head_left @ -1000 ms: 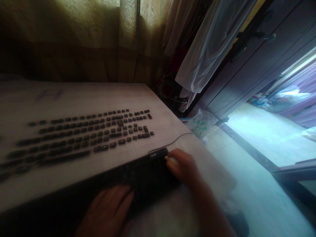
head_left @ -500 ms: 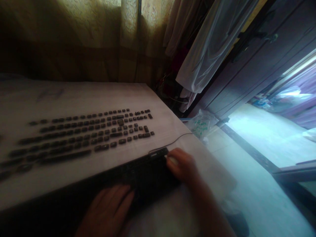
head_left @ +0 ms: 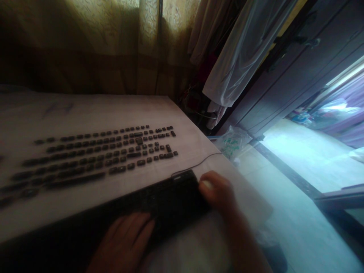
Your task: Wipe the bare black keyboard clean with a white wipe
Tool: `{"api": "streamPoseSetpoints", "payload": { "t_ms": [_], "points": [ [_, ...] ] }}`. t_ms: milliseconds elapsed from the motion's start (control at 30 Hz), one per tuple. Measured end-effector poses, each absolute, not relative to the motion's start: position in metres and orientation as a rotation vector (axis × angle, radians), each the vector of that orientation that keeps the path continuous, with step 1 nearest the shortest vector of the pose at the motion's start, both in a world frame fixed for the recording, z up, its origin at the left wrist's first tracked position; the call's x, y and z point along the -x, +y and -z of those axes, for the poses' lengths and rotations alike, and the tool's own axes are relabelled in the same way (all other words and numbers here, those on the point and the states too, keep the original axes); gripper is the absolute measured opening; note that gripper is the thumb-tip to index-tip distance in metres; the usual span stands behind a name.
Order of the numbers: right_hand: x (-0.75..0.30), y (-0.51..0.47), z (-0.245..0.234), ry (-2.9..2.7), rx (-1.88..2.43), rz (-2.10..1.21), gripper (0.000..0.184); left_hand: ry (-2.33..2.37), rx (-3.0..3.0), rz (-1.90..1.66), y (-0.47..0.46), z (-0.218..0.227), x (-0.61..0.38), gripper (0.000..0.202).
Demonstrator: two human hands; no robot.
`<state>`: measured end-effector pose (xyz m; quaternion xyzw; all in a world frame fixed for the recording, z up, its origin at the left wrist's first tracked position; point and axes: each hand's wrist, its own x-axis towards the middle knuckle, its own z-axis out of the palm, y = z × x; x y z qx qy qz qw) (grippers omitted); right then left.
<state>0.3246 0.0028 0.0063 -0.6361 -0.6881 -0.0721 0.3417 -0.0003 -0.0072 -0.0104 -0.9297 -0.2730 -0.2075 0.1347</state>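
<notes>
A black keyboard frame [head_left: 159, 201] lies along the near edge of a pale table [head_left: 113, 110]. Its loose keycaps [head_left: 96, 155] are laid out in rows on the table behind it. My left hand [head_left: 125, 239] lies flat on the frame's front edge, fingers stretched out. My right hand [head_left: 218, 191] is curled at the frame's right end, fingers bent around the edge; something small and pale shows at the fingertips, too blurred to name.
A thin cable [head_left: 199, 163] runs from the frame toward the table's right edge. Curtains [head_left: 108, 45] hang behind the table, clothes [head_left: 239, 57] to the right. A plastic bag [head_left: 231, 142] sits on the bright floor beside a dark wardrobe [head_left: 298, 72].
My right hand has slid slightly right along the frame's end, uncovering more of that corner. The left hand has stayed in place.
</notes>
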Motion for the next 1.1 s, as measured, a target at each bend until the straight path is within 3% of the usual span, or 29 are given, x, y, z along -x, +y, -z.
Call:
{"api": "streamPoseSetpoints", "payload": {
  "t_ms": [1100],
  "points": [
    [-0.305, -0.007, -0.011, -1.861, 1.527, -0.138, 0.01, -0.806, 2.702, 0.543, -0.01, 0.011, 0.002, 0.039]
  ]
}}
